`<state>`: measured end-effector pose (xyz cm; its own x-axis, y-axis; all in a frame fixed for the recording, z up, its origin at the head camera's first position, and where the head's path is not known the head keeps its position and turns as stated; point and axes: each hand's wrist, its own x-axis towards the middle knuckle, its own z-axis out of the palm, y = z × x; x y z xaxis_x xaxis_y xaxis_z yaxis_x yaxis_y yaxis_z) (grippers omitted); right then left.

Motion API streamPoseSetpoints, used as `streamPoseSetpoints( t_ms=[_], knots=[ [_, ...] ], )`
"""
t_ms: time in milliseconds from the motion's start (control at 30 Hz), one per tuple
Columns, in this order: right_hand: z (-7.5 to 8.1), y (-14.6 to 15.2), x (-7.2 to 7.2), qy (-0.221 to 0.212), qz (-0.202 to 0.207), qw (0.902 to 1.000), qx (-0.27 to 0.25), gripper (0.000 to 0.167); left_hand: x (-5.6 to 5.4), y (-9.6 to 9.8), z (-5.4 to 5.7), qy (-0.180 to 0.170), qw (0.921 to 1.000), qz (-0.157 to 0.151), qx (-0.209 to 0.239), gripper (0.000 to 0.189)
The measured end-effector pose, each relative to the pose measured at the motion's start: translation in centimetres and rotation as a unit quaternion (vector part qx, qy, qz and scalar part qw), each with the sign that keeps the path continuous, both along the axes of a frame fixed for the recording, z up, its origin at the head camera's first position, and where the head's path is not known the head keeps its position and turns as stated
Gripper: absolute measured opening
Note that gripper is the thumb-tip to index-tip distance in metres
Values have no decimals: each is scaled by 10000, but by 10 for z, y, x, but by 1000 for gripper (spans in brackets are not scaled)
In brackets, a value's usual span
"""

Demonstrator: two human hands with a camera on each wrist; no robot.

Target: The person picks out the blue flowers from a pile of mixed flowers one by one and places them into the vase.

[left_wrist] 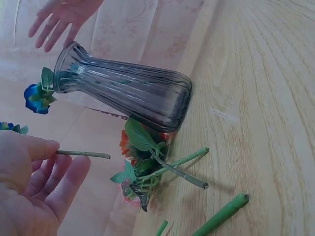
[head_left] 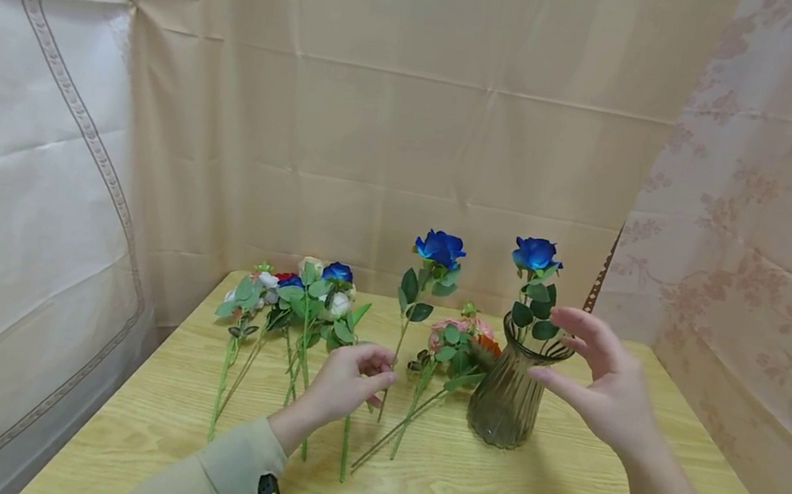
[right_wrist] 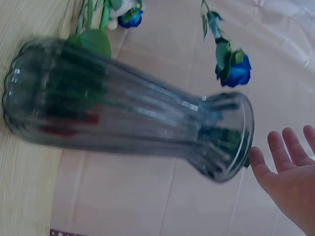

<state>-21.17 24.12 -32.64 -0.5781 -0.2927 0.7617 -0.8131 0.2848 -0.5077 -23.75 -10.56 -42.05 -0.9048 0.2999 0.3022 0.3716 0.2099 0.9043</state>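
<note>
Upright between the thumb and fingers of my left hand (head_left: 353, 378) is the stem of a blue rose (head_left: 440, 248), its bloom high over the table. The lower end of that stem (left_wrist: 83, 154) pokes out past the fingertips in the left wrist view. To its right stands a ribbed, smoky glass vase (head_left: 507, 397) with a flared rim. Another blue rose (head_left: 538, 254) leans in the vase, its leaves above the rim. My right hand (head_left: 605, 380) is beside the rim on the right, thumb and fingers spread and holding nothing.
Several artificial flowers (head_left: 307, 302), white, blue and red, lie at the table's left with stems toward me. Pink and orange flowers (head_left: 458, 341) lie just left of the vase. Beige curtains (head_left: 395, 132) hang behind the wooden table (head_left: 455, 493).
</note>
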Motion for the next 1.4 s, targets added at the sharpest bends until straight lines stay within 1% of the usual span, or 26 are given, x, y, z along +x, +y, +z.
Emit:
streamPoseSetpoints(
  t_ms=[67, 200, 300, 533, 700, 1000, 1200, 1400],
  knots=[
    [0, -7, 1, 31, -20, 10000, 87, 82, 0, 1, 0, -2, 10000, 12, -6, 20],
    [-1, -20, 3, -107, 146, 9995, 244, 81, 1, 2, 0, -60, 9999, -25, 97, 23],
    [-3, -29, 3, -389, 304, 9984, 271, 79, 1, 4, 0, -98, 9998, -71, 164, 24],
    [-10, -50, 0, -1079, 371, 9932, 237, 69, 3, 6, 1, -44, 9998, -133, 164, 23],
    [-19, -63, -7, -1390, 475, 9888, 249, 64, 4, 6, 3, -38, 9999, -113, 91, 23],
    [-33, -81, -20, -1626, 730, 9837, 217, 59, 7, 10, 4, -90, 9997, -151, 164, 22],
    [-38, -89, -27, -1916, 947, 9768, 128, 55, 7, 13, 1, -45, 9995, -220, 208, 21],
    [-41, -95, -32, -2273, 939, 9693, 47, 57, 7, 16, 0, -10, 9994, -268, 217, 21]
  ],
)
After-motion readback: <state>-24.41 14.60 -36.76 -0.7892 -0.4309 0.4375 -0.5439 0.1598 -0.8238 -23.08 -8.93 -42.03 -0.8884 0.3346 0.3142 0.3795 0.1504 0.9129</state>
